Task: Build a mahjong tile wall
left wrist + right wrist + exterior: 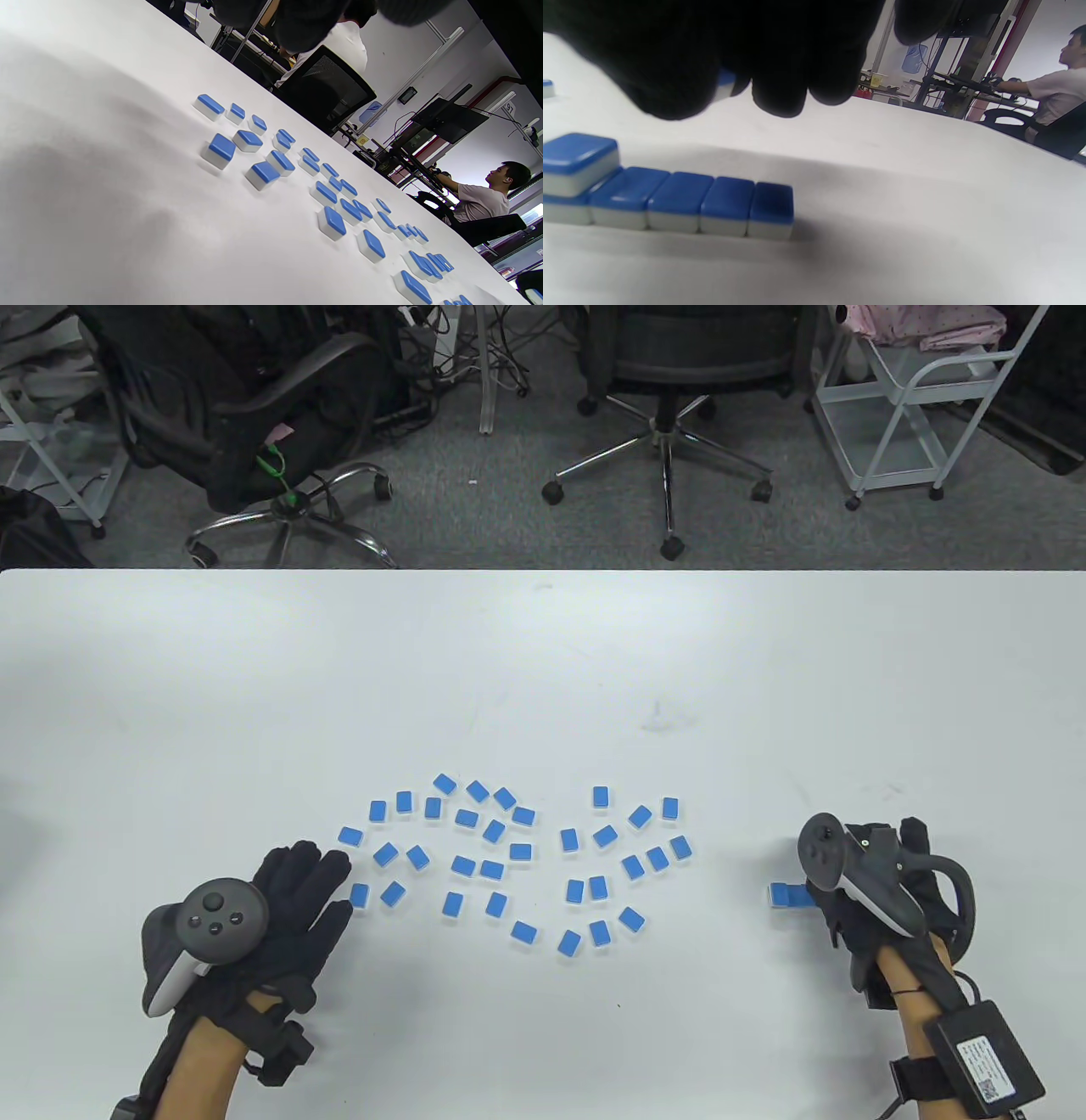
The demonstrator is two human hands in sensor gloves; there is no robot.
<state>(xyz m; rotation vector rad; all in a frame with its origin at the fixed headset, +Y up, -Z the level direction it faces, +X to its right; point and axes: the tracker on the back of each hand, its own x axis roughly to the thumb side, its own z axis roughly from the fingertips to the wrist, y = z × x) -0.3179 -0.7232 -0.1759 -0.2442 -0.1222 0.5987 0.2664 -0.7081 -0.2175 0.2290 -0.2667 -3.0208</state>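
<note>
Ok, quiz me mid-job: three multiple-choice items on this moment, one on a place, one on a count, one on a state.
1. Where is the started wall?
A. under the right hand
B. by the left hand
C. at the table's far edge

2. How many tiles sit on the second layer in the right wrist view?
A. none
B. one
C. four

3. What is the left hand doing?
A. gripping a tile
B. lying open on the table
C. stacking tiles

Answers: 1 A, the row pokes out beside the right hand. 2 B, a single top tile rests at the row's left end. 3 B, its fingers lie straight, holding nothing.
</note>
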